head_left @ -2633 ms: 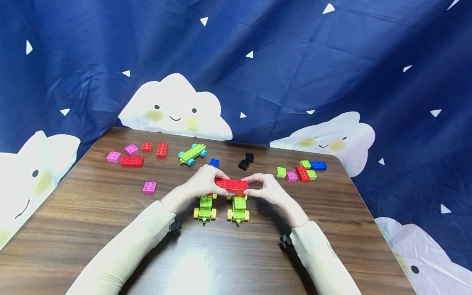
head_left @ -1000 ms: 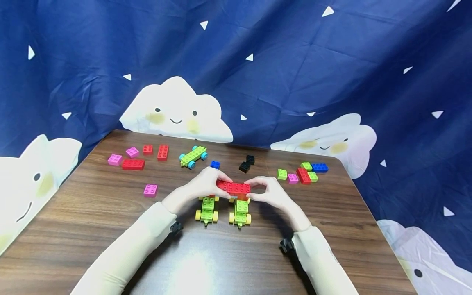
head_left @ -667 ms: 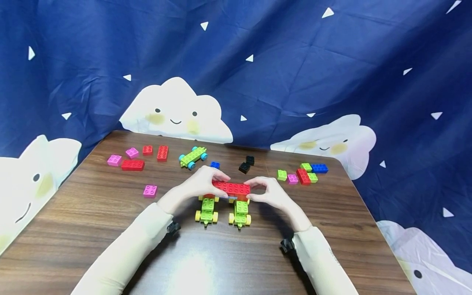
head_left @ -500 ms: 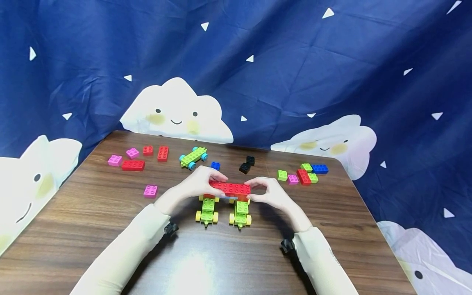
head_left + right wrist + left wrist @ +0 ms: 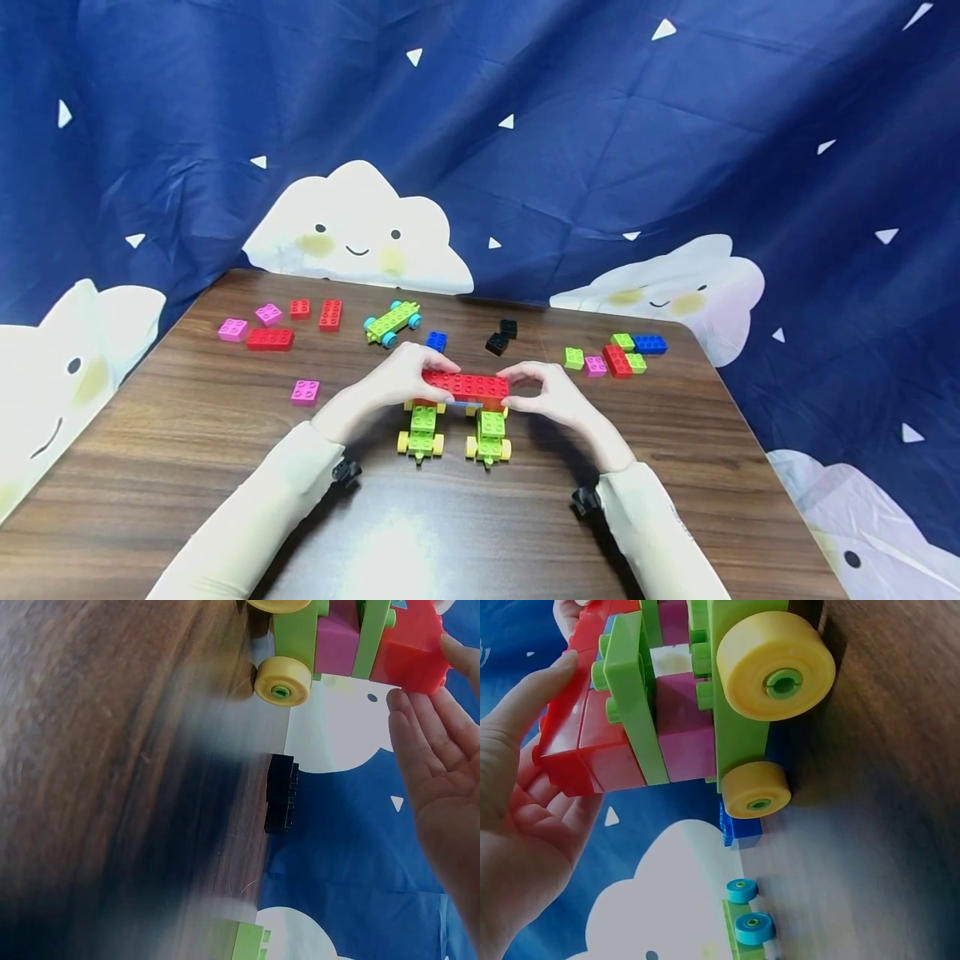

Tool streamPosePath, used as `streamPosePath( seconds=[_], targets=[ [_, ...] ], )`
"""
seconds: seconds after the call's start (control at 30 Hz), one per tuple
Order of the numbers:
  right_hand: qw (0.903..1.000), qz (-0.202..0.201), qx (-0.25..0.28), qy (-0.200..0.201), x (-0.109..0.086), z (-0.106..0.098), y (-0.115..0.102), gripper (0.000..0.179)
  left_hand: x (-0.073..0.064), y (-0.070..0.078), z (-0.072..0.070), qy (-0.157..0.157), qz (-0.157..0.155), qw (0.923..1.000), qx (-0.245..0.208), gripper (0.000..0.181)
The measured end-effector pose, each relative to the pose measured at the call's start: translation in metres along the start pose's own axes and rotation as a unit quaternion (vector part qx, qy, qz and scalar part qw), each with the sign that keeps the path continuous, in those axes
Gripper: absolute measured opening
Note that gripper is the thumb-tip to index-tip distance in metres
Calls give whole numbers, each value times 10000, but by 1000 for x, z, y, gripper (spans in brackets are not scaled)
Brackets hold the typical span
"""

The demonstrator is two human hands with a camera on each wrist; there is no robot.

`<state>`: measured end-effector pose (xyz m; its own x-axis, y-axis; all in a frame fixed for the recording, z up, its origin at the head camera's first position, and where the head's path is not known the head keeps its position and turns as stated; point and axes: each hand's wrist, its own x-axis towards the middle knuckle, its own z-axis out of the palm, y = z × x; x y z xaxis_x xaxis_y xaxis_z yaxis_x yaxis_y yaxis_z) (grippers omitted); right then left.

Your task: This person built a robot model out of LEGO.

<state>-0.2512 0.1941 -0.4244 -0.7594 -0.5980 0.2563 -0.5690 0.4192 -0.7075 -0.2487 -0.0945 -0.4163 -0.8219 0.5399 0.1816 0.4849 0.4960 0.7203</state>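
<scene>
In the head view, a row of red bricks [image 5: 472,387] bridges two lime wheeled bases at table centre, the left base [image 5: 420,440] and the right base [image 5: 489,445], both with yellow wheels. My left hand [image 5: 405,377] pinches the row's left end, thumb on the near side and fingers behind. At the other end, my right hand [image 5: 549,390] holds the row between thumb and fingers. The left wrist view shows a pink brick [image 5: 686,720] between the lime base and a lime piece [image 5: 636,697] under the red. A blue strip shows beneath the red row.
Behind stands a lime wheeled base [image 5: 393,322] with blue wheels, near a blue brick [image 5: 437,341] and two black bricks [image 5: 497,343]. Loose red and pink bricks, such as a pink one [image 5: 305,392], lie left. Lime, pink, red and blue bricks [image 5: 649,344] lie right.
My left hand has slid left along the red row, from near its middle to its left end, uncovering more studs. The right hand keeps its place at the right end.
</scene>
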Motion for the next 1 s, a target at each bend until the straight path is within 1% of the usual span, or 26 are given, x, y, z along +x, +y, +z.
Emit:
streamPosePath(
  seconds=[0.13,0.27,0.37,0.43,0.53,0.6,0.7,0.9,1.0],
  targets=[
    [9996,263,48,-97,2,-2,-1,38,1,-1,0,55,-58,10000,24,45],
    [9994,279,89,-198,3,-5,-3,40,-1,-2,1,148,-180,9997,-34,45],
    [9992,284,140,-257,2,-7,-3,39,-2,-3,3,160,-171,9997,-75,45],
    [9989,271,276,-281,0,-9,-2,37,-3,-3,4,150,-136,9998,-92,45],
    [9983,235,480,-228,-1,-15,0,34,-4,-3,5,123,-103,9998,-119,45],
    [9983,209,523,-135,1,-19,1,33,-3,-4,6,125,-99,9998,-141,44],
    [9986,145,498,42,9,-27,3,32,-3,-5,6,118,-111,9997,-159,45],
    [9993,23,106,362,33,-39,9,32,-3,-5,6,105,-136,9997,-183,45],
    [9991,5,-36,432,46,-42,14,34,-3,-4,5,107,-181,9995,-231,44]
  ],
)
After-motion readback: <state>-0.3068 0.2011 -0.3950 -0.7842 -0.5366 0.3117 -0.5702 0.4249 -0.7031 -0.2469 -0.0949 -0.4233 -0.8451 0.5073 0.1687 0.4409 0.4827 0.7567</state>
